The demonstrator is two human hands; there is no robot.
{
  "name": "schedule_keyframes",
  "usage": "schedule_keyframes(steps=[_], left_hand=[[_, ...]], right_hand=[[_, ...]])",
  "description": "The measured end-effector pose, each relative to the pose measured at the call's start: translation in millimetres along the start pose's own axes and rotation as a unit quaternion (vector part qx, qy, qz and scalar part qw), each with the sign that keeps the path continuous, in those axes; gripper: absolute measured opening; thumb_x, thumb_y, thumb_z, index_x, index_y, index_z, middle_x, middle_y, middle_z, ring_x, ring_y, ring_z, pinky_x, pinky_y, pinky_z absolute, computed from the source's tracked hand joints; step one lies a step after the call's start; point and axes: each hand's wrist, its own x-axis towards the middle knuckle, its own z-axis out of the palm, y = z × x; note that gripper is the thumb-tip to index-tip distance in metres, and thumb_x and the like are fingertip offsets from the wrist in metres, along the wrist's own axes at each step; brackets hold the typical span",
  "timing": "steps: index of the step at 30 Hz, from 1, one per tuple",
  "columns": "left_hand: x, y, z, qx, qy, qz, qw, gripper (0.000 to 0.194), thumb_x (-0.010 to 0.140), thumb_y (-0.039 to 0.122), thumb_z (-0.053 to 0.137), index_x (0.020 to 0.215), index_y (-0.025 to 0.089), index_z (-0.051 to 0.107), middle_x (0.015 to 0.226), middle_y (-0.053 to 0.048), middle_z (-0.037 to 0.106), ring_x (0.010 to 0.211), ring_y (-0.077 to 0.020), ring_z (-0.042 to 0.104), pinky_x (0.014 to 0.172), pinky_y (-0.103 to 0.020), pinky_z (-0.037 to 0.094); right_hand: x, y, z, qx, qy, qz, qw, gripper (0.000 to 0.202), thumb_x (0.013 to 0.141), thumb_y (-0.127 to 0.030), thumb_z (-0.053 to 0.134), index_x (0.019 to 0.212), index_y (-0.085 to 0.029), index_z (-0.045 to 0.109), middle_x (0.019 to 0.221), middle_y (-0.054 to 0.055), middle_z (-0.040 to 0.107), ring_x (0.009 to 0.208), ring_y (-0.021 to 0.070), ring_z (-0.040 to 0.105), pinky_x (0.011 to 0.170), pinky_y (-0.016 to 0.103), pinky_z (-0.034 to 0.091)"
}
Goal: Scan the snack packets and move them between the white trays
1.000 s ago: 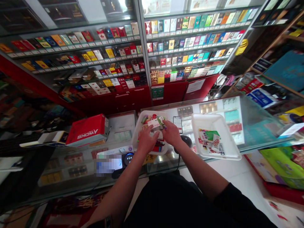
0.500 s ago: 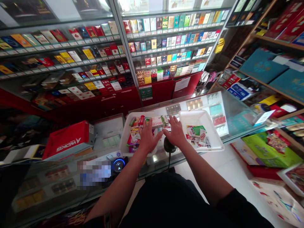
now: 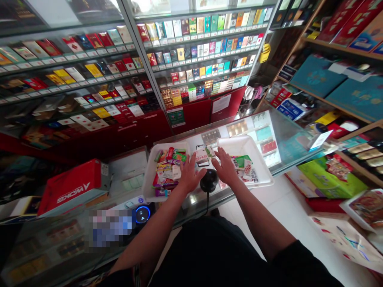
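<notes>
My left hand (image 3: 189, 175) has its fingers stretched out over the right side of a white tray (image 3: 147, 181), which holds a pile of small colourful packets (image 3: 166, 172). My right hand (image 3: 225, 166) is spread too, at the left edge of a second white tray (image 3: 265, 172). A few packets (image 3: 247, 167) lie in that tray, partly behind my right hand. Between the hands is a black round device (image 3: 208, 181) with a cable. Beyond it a white and green printed item (image 3: 202, 154) lies on the glass counter. Neither hand holds anything that I can see.
A red box (image 3: 72, 186) stands at the left of the glass counter (image 3: 285, 153). Near my left forearm a blue-lit round device (image 3: 143, 214) sits beside a blurred patch. Shelves of small packs (image 3: 194, 56) line the back. A green box (image 3: 332, 179) is at the right.
The view has shifted, so the scene sits further left. My hands have moved slightly apart and outward, showing more of the black device and the printed item between them.
</notes>
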Motion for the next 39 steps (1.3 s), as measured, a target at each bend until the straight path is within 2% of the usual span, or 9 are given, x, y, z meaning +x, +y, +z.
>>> schedule_keyframes(steps=[7,14,19,25,29,39], left_hand=[[9,-5,15.0,0.006,-0.002,0.008,1.000,0.087,0.095,0.058,0.051,0.165,0.017,0.019,0.169,-0.016,0.031,0.160,-0.0360,0.014,0.126,-0.063,0.006],[15,-8,26.5,0.029,-0.029,0.006,0.999,0.088,0.095,0.060,0.049,0.165,0.017,0.017,0.171,-0.017,0.024,0.161,-0.0340,0.013,0.127,-0.063,0.007],[18,-8,33.9,0.033,-0.043,0.006,0.999,0.088,0.095,0.061,0.050,0.165,0.018,0.018,0.170,-0.014,0.027,0.160,-0.0366,0.013,0.126,-0.065,0.009],[20,-1,33.9,0.022,-0.058,0.008,0.998,0.089,0.094,0.060,0.052,0.165,0.016,0.019,0.170,-0.016,0.027,0.160,-0.0372,0.013,0.126,-0.066,0.009],[21,0,34.7,0.028,-0.059,0.015,0.998,0.090,0.094,0.062,0.053,0.164,0.016,0.020,0.169,-0.017,0.029,0.160,-0.0372,0.014,0.126,-0.065,0.006],[23,1,39.8,0.024,-0.046,0.021,0.998,0.089,0.094,0.062,0.054,0.164,0.017,0.021,0.169,-0.017,0.031,0.159,-0.0366,0.017,0.127,-0.063,0.006]], right_hand=[[-6,24,11,0.028,0.026,0.017,0.999,0.067,0.102,-0.052,0.039,0.152,-0.007,0.046,0.153,0.023,0.052,0.152,0.0345,0.035,0.123,0.060,0.024],[-8,44,15,0.050,0.042,0.032,0.997,0.067,0.101,-0.058,0.040,0.148,-0.012,0.051,0.149,0.022,0.056,0.145,0.0352,0.046,0.120,0.059,0.033],[-9,52,15,0.038,0.040,0.029,0.998,0.071,0.102,-0.061,0.034,0.144,-0.007,0.055,0.150,0.025,0.053,0.149,0.0363,0.040,0.122,0.058,0.029],[-10,57,13,0.037,0.047,0.041,0.997,0.070,0.102,-0.060,0.035,0.146,-0.008,0.053,0.146,0.023,0.058,0.148,0.0355,0.041,0.121,0.058,0.031],[-9,59,11,0.039,0.053,0.055,0.996,0.070,0.102,-0.059,0.038,0.146,-0.007,0.051,0.147,0.024,0.057,0.147,0.0361,0.043,0.120,0.058,0.033],[-9,63,11,0.031,0.045,0.057,0.997,0.072,0.102,-0.059,0.033,0.143,-0.005,0.055,0.147,0.025,0.057,0.149,0.0381,0.040,0.122,0.059,0.029]])
